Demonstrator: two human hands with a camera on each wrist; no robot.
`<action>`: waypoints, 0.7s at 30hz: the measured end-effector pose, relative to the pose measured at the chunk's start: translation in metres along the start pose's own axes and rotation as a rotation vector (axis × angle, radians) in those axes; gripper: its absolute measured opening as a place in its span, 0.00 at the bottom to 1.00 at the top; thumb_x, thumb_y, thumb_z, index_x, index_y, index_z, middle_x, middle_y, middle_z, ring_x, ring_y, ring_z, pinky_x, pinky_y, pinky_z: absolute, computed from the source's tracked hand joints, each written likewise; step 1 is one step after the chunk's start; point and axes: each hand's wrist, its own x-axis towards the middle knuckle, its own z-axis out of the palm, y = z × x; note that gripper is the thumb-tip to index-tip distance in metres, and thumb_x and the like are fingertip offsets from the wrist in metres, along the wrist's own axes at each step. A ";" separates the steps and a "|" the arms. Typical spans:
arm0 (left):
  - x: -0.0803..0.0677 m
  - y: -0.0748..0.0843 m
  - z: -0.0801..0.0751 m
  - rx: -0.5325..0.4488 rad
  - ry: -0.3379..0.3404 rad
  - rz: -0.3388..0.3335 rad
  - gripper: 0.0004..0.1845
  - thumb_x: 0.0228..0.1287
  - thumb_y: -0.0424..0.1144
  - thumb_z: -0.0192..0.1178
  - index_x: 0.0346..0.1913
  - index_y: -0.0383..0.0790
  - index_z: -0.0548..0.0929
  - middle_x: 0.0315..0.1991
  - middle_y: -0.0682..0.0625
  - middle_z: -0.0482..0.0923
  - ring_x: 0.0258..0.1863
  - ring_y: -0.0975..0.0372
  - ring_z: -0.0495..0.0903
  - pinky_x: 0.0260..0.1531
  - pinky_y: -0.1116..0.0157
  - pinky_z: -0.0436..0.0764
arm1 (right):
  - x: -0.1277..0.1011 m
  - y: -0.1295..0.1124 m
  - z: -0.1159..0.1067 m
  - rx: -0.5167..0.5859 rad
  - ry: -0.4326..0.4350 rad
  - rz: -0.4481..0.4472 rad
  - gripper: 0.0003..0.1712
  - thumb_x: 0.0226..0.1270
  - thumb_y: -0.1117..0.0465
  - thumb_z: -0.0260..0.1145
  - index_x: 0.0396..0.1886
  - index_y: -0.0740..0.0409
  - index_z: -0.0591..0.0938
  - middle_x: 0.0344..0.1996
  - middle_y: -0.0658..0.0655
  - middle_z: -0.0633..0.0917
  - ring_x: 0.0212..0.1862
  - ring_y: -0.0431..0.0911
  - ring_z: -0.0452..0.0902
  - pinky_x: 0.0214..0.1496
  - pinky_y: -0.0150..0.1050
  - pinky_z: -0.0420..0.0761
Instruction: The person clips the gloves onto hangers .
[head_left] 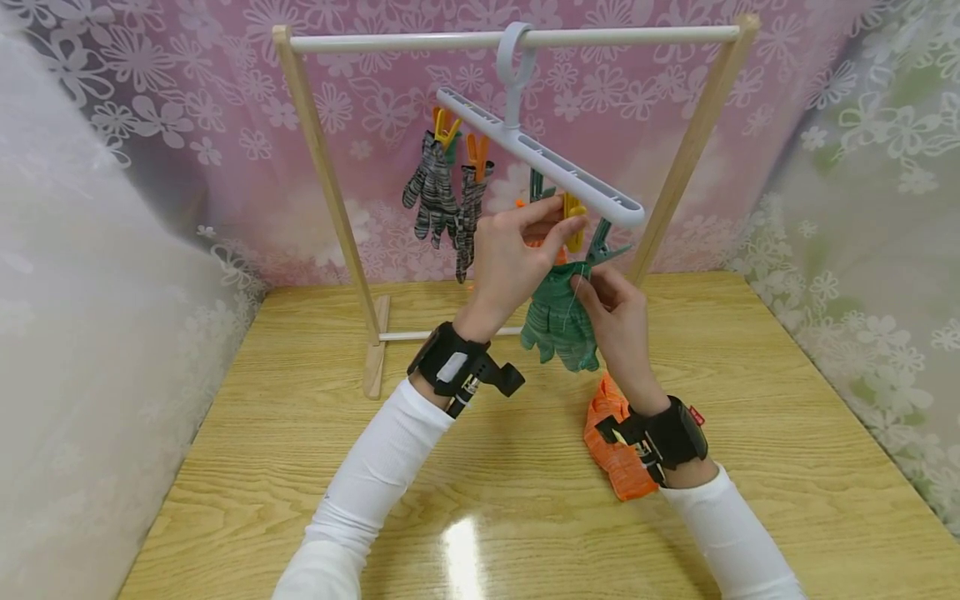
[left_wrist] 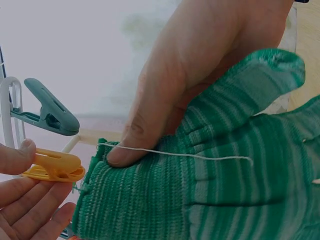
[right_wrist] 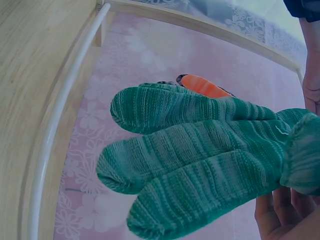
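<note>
My left hand (head_left: 508,257) pinches a yellow clothespin (head_left: 574,223) under the near half of a white hanger (head_left: 540,157). A green striped knit glove (head_left: 558,321) hangs fingers down from my right hand (head_left: 624,327), which grips its cuff at the side. In the left wrist view the yellow clothespin (left_wrist: 55,165) is right by the cuff edge, and a loose white thread (left_wrist: 180,154) runs along the glove. A dark green clothespin (head_left: 602,246) hangs at the hanger's near end, close above the glove.
The hanger hooks over the white rail (head_left: 405,42) of a wooden rack (head_left: 326,175). Grey-black gloves (head_left: 435,187) hang from yellow and orange clothespins at its far end. An orange glove (head_left: 615,454) lies on the table (head_left: 300,467) beneath my right wrist.
</note>
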 end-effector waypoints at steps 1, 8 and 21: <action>0.000 0.000 0.000 0.000 0.001 -0.001 0.20 0.65 0.40 0.71 0.55 0.31 0.86 0.43 0.43 0.89 0.35 0.60 0.90 0.35 0.75 0.83 | 0.001 0.000 0.000 -0.010 0.005 0.000 0.11 0.77 0.64 0.62 0.43 0.71 0.80 0.32 0.43 0.81 0.36 0.38 0.79 0.43 0.30 0.78; 0.000 0.000 -0.001 0.001 0.006 -0.002 0.19 0.65 0.39 0.71 0.55 0.31 0.86 0.43 0.42 0.89 0.34 0.59 0.90 0.35 0.74 0.84 | 0.005 -0.002 0.001 0.011 0.022 0.030 0.14 0.78 0.61 0.61 0.48 0.70 0.82 0.36 0.43 0.83 0.39 0.39 0.80 0.45 0.31 0.79; 0.000 -0.002 -0.003 0.006 -0.006 -0.039 0.18 0.65 0.39 0.70 0.55 0.34 0.86 0.44 0.43 0.89 0.36 0.59 0.90 0.28 0.71 0.82 | 0.011 -0.002 0.003 0.063 0.055 0.029 0.08 0.77 0.60 0.62 0.43 0.61 0.83 0.34 0.46 0.84 0.36 0.41 0.78 0.39 0.32 0.77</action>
